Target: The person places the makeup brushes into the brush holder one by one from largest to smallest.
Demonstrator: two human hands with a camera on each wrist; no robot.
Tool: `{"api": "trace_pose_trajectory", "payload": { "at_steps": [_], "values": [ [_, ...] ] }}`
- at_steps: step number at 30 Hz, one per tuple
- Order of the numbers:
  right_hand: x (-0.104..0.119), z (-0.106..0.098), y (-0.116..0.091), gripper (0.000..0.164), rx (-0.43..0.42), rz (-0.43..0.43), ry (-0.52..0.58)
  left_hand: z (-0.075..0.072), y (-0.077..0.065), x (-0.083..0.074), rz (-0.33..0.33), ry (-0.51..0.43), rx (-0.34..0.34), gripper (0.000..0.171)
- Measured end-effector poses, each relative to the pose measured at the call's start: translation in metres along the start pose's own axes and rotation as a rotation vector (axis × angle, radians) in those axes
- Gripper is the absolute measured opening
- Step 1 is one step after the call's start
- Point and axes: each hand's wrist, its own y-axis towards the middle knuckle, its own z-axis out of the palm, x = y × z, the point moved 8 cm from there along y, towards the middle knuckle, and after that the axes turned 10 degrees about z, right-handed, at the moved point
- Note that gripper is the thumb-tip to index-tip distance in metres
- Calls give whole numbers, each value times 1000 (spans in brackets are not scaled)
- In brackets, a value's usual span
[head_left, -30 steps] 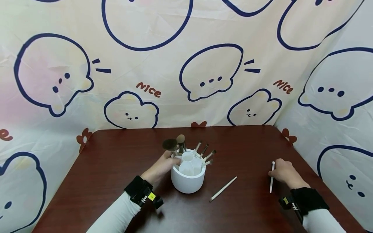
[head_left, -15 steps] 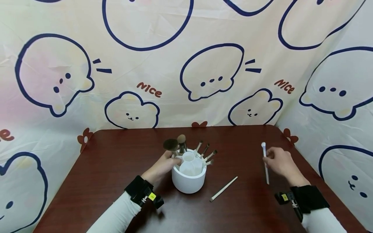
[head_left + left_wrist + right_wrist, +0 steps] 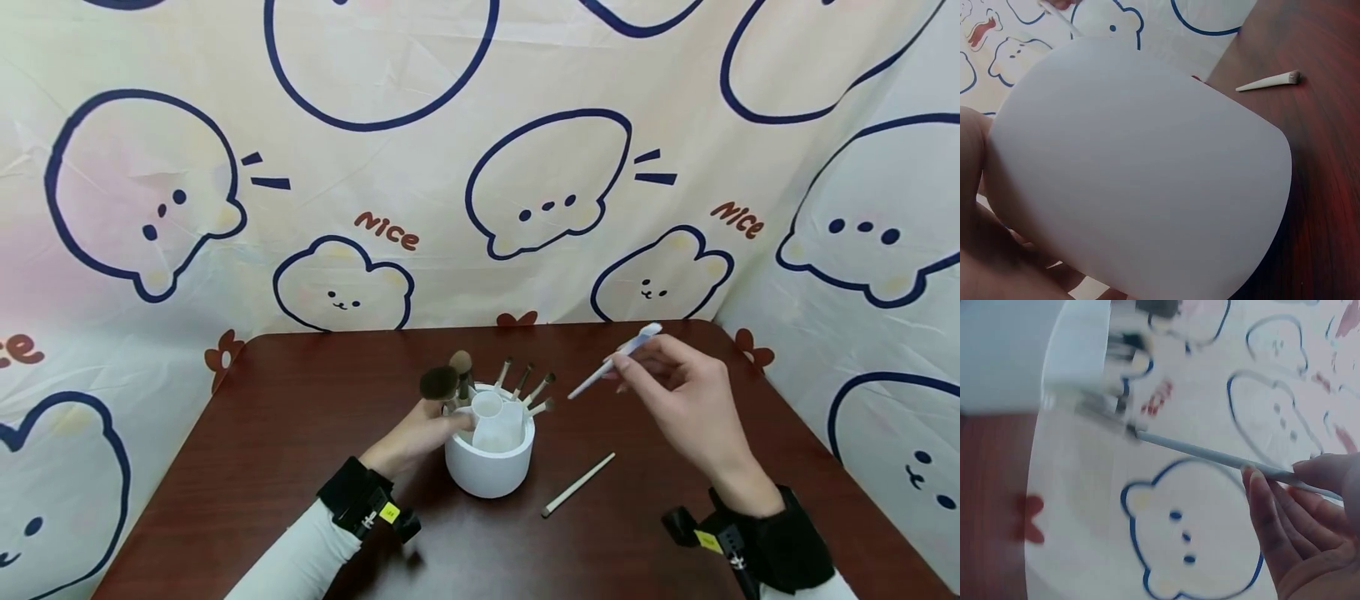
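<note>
A round white brush holder (image 3: 489, 473) with inner compartments stands on the table, and makeup brushes (image 3: 438, 384) rise from it, heads up. My left hand (image 3: 411, 435) grips its left side, thumb over the rim. In the left wrist view the holder's smooth wall (image 3: 1141, 169) fills the middle, with fingers curled round the left and lower side. To the right, my right hand (image 3: 686, 400) pinches a slim white makeup brush (image 3: 615, 362) between thumb and fingertips. It is raised above the table, tilted, wider end up, its thin end towards the holder but apart from it.
One more pale-handled brush (image 3: 577, 485) lies slantwise on the dark wooden table (image 3: 330, 383), right of the holder. A cartoon-printed cloth (image 3: 420, 192) hangs behind the table's far edge and along its sides.
My right hand has lifted the slim brush off the right side of the table and carried it up and left towards the holder, tilting it. The left hand keeps its grip.
</note>
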Motion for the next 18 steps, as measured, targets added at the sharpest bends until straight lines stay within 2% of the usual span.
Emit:
{"api": "trace_pose_trajectory", "payload": {
  "at_steps": [5,10,13,16,18],
  "values": [
    [28,8,-12,16,-4,-82,52,2,-2,-5,53,-52,17,57],
    [37,29,-17,10,61,-49,78,4,-2,-7,129,-77,27,65],
    [31,50,-20,8,120,-13,86,4,-1,-6,140,-74,15,60],
    [19,66,-24,7,148,42,88,4,1,-2,99,-64,-6,52],
    [2,77,-26,7,157,63,78,3,1,1,65,-61,-15,51]
  ]
}}
